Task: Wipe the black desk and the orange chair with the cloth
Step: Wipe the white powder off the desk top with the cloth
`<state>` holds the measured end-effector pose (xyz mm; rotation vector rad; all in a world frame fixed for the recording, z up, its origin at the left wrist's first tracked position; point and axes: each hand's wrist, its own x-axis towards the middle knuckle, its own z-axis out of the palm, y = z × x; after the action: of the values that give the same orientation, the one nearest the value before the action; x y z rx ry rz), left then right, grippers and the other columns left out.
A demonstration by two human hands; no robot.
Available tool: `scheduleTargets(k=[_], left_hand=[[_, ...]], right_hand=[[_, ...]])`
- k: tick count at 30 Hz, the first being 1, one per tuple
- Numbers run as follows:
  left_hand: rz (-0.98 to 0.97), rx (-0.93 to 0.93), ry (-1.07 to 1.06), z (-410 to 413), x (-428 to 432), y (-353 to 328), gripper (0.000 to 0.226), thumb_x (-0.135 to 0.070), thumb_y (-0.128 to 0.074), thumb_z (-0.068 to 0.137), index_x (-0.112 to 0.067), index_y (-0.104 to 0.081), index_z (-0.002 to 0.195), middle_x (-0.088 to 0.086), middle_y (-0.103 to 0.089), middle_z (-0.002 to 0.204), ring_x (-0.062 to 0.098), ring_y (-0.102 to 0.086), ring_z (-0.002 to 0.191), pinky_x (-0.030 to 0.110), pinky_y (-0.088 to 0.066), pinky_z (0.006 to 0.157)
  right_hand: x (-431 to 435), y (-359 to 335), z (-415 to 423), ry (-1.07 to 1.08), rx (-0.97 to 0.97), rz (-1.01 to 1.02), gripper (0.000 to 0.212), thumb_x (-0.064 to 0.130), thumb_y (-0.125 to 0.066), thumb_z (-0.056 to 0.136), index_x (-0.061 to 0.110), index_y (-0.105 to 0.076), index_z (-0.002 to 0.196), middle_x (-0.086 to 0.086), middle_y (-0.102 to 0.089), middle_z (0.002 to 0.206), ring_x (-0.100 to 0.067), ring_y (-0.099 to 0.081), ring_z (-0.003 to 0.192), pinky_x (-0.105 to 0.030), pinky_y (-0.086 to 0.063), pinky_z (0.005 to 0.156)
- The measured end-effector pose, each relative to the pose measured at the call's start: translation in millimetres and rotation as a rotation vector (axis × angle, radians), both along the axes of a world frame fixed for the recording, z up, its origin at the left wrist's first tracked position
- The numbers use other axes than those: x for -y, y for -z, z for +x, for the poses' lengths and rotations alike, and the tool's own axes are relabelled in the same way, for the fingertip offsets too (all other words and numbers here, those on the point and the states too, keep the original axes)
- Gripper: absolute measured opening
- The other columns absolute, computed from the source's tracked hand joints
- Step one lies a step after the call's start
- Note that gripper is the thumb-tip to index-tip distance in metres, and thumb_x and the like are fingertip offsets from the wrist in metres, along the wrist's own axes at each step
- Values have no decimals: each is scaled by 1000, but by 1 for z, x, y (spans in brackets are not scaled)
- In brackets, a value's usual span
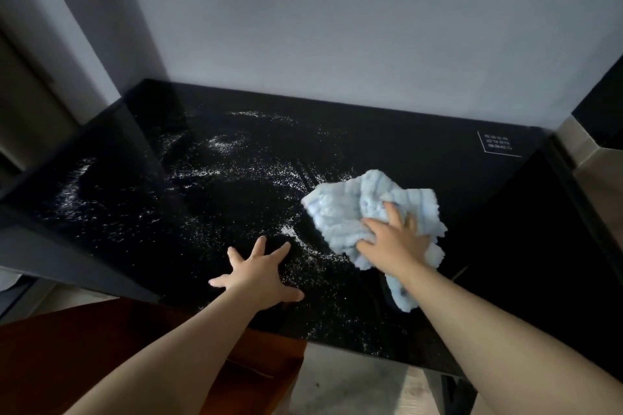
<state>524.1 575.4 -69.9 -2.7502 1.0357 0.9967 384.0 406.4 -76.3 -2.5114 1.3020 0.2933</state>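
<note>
- A right hand (396, 239) presses a crumpled pale-blue cloth (367, 212) on the black desk (472, 199), fingers clutching its folds.
- At the cloth's 8 o'clock, the left hand (261, 274) lies flat, fingers splayed, amid white powder (215, 172).
- The orange chair (101, 340) sits at the desk's 7 o'clock.

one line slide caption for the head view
Right hand presses a fluffy light-blue cloth on the powder-speckled black desk; left hand lies flat.

A plain room, home or office: a glossy black desk (387, 152) fills mid-frame against a bare grey wall (337, 27), with an orange chair (101, 330) at lower left.
</note>
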Motion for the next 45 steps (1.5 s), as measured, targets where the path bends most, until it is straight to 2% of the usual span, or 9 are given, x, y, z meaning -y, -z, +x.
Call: scheduleTargets(k=[4,7,15,19,23,28,36,42,45], left_hand=[[-15,-5,-3,-2,0,1,94,-61,-68,73,-53,-7,144,-12,13,157,42,17,141,76,-14,101],[-42,-7,-1,-4,-6,4,86,-52,-64,78,-54,-8,143,-16,11,157,40,21,141,75,-8,102],[-280,24,-48,-4,-34,11,55,-20,-46,92,-41,-33,142,-12,-15,157,22,1,147,60,-9,114],[-432,92,-36,-3,-40,-7,48,-19,-44,96,-32,-38,141,-7,-22,155,21,-5,147,49,-19,116],[-553,86,-49,11,-44,-29,45,-16,-44,97,-27,-41,140,-4,-27,154,20,-9,146,40,-22,116],[-644,105,-47,38,-55,-52,44,-20,-49,96,-23,-43,140,-4,-33,150,16,-26,140,31,-31,111],[-699,52,0,107,-86,-75,46,-26,-52,95,-25,-41,140,-8,-33,148,9,-50,109,21,-45,86],[-773,-31,22,147,-105,-88,47,-26,-51,95,-25,-40,141,-8,-37,147,11,-46,121,16,-35,85],[-777,-162,-16,155,-108,-93,52,-22,-54,93,-28,-39,142,-5,-41,144,10,-49,110,19,-40,86]], right_hand=[[-32,1,-15,-108,122,-38,20,45,-50,86,36,-56,102,12,-16,150,-27,-14,136,-51,-27,105],[-45,2,-32,-152,159,-53,15,42,-53,84,29,-48,78,15,-31,139,-23,-26,126,-42,-32,99],[-48,-48,-43,151,632,388,11,23,-60,84,17,-67,77,-3,-66,92,-17,-62,88,-36,-51,81],[-51,-79,-36,220,824,318,20,24,-60,87,6,-68,91,-6,-61,93,-23,-61,94,-40,-51,85],[-54,-88,-24,52,758,53,27,26,-61,82,29,-58,56,13,-58,86,-22,-60,86,-43,-52,75],[-55,-84,-7,11,683,-276,17,14,-64,83,4,-73,93,-2,-62,113,-28,-49,107,-42,-46,87],[-80,-102,40,167,709,-443,20,3,-60,84,-1,-71,101,-7,-60,122,-31,-42,115,-35,-40,93],[-129,-121,94,322,884,-287,23,12,-54,88,10,-70,105,1,-54,128,-26,-39,118,-35,-38,96],[-161,-133,109,405,1119,2,11,13,-57,89,15,-67,88,-3,-62,111,-18,-56,98,-26,-45,80]])
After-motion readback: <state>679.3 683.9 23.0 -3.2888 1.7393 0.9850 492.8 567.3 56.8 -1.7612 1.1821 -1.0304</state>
